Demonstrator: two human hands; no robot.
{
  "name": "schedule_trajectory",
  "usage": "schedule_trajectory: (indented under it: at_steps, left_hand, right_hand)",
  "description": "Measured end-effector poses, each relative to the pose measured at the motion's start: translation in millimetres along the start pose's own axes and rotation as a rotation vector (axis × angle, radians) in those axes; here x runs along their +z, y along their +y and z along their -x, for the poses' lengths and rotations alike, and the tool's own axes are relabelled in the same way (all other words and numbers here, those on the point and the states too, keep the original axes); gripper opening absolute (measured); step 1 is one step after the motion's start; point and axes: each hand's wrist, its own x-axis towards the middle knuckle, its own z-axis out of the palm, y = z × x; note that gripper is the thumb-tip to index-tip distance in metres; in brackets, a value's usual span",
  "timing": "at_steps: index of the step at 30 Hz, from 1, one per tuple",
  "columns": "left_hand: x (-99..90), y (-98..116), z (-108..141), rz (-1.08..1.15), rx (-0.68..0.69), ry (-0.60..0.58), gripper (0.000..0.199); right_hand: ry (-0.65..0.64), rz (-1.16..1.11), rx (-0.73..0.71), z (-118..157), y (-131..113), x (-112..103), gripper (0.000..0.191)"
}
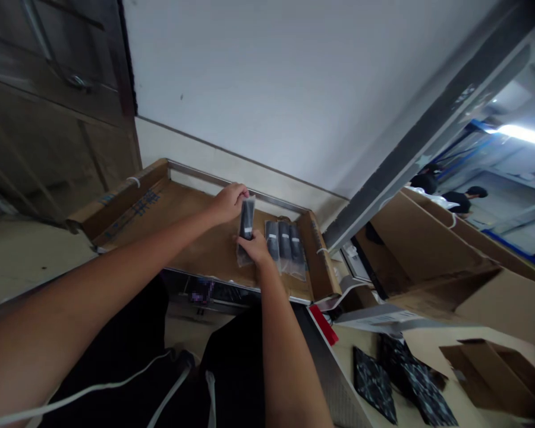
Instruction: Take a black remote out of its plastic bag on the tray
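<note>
The left forearm [84,297] is reaching in from the lower left, nearest the camera, and the left hand [226,204] is pinching the top end of a clear packet [247,215] with its fingers together. The right hand [258,248] is gripping the same packet lower down, thumb across its front. The packet is lying between the hands, its long axis running away from the body, roughly in line with three similar packets [285,241]. These are resting just right of the right hand, the nearer one, on a cardboard-lined tray [191,208], beside its raised right side.
</note>
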Motion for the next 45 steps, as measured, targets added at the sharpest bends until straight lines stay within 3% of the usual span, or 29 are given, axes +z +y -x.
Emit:
schedule_trajectory:
  at_steps: [4,8,12,17,22,26,29,33,37,45]
  left_hand:
    - [-15.9,23,-11,0.039,-0.002,0.008,0.020]
    - [-26.3,33,-11,0.076,-0.036,-0.071,0.019]
    - [-32.2,52,-8,-0.024,0.096,-0.144,0.018]
    - [-34.4,75,-12,-0.049,0.201,-0.112,0.018]
    - [-33.6,74,-18,-0.001,0.239,-0.059,0.017]
    - [-37.7,71,-21,0.080,0.054,-0.014,0.021]
    - [-40.7,77,-25,0.028,-0.042,-0.106,0.035]
    - [-36.9,88,-32,-0.179,0.059,-0.242,0.040]
    - [-31.8,91,-40,-0.224,0.173,-0.210,0.039]
    - [-31.0,81,-46,-0.186,0.161,-0.186,0.039]
  right_hand:
    - [0.047,-0.205,0.055,8,6,0,0.038]
    - [0.087,-0.265,0.041,15,8,1,0.038]
    - [0.090,-0.263,0.014,17,8,3,0.036]
    - [0.078,-0.343,-0.003,15,13,4,0.036]
    - [0.091,-0.378,0.040,14,15,5,0.033]
    - [0.127,-0.364,0.007,17,13,5,0.027]
    - [0.125,-0.316,-0.029,20,11,5,0.025]
    - [0.100,-0.279,-0.062,22,9,4,0.026]
    - [0.099,-0.266,-0.067,21,9,4,0.026]
    - [0.102,-0.229,-0.039,23,6,1,0.030]
